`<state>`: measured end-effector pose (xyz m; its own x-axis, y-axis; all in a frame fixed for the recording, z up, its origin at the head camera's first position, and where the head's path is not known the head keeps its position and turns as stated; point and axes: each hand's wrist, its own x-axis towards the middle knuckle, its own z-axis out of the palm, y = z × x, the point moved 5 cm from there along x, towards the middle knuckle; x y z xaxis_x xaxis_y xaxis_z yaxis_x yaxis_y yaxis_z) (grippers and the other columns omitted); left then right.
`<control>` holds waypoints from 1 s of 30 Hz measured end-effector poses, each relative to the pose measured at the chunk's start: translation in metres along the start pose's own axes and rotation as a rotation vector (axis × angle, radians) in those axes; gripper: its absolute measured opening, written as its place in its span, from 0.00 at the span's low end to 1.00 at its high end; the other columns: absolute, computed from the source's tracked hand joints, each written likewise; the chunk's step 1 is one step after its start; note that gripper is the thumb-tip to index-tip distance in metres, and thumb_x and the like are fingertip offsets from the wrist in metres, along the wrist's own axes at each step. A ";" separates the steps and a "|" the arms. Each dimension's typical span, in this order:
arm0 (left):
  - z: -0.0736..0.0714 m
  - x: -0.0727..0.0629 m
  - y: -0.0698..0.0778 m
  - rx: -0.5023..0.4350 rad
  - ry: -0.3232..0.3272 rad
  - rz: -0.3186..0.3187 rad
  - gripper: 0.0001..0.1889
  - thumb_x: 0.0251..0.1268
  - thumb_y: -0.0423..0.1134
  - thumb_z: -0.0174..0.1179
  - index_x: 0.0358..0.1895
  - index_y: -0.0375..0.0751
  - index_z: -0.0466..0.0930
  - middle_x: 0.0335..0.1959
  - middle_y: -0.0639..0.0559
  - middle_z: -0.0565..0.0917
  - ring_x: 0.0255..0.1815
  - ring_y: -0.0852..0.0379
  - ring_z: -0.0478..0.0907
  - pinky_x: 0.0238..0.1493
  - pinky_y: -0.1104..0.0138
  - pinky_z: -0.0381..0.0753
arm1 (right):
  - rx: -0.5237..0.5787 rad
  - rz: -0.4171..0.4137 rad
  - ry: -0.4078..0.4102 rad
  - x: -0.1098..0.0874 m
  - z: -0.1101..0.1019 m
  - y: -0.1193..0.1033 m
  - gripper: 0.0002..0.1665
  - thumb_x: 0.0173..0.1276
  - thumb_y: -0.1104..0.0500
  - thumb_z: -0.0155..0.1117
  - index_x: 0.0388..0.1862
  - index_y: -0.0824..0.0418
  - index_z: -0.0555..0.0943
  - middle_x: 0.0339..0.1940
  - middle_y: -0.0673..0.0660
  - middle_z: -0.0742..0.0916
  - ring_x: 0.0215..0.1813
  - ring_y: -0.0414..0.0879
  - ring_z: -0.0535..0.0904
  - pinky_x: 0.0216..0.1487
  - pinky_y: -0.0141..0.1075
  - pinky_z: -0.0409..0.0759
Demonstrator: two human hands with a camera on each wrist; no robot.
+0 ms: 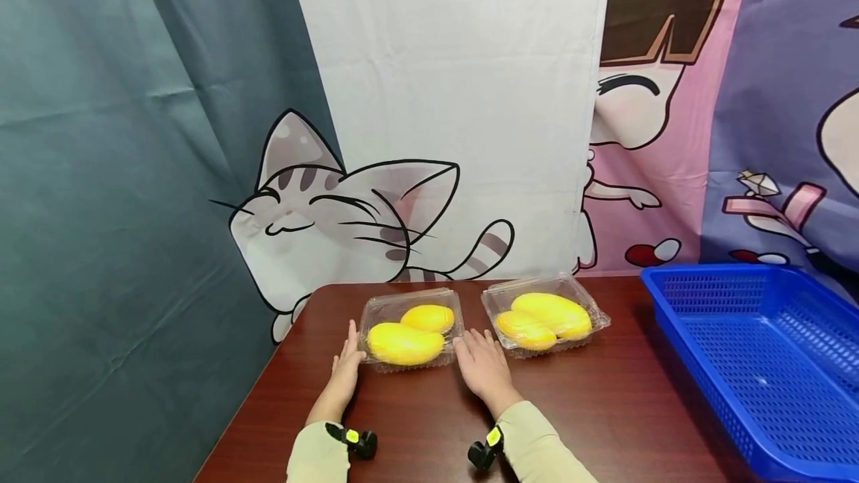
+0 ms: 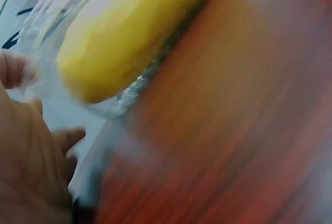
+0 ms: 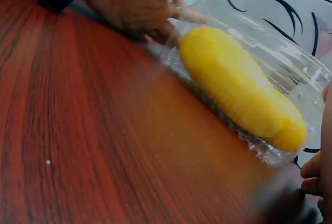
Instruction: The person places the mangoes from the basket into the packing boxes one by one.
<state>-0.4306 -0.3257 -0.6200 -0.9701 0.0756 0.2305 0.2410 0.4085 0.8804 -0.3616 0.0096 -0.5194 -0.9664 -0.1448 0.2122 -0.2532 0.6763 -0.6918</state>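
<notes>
A clear plastic clamshell box (image 1: 376, 313) with two yellow mangoes (image 1: 406, 343) inside sits on the table between my two hands. My left hand (image 1: 345, 367) is at its left side, fingers fairly straight and pointing away from me, with the thumb right by the box's corner. On the other side, my right hand (image 1: 485, 367) has its fingers extended along the box's right edge. In the right wrist view, the left hand (image 3: 137, 6) shows at the far end of the box, its fingertips right at the plastic.
To the right stands a second clear clamshell box (image 1: 493, 297), also with two yellow mangoes (image 1: 553, 315). A large blue plastic basket (image 1: 698, 386) occupies the right side of the dark red wooden table (image 1: 416, 423). Printed curtains (image 1: 463, 95) hang behind the table.
</notes>
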 end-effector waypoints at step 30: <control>0.026 -0.058 0.138 0.106 0.213 -0.349 0.33 0.82 0.50 0.31 0.80 0.31 0.50 0.79 0.30 0.52 0.80 0.29 0.39 0.75 0.38 0.32 | 0.205 0.085 0.147 -0.016 0.002 -0.005 0.40 0.81 0.47 0.47 0.82 0.67 0.53 0.80 0.68 0.61 0.80 0.63 0.54 0.76 0.59 0.53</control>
<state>-0.3415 -0.2502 -0.5227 -0.9630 -0.2689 0.0168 -0.1155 0.4682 0.8760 -0.3447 0.0070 -0.5211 -0.9717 0.0232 0.2351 -0.1893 0.5188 -0.8336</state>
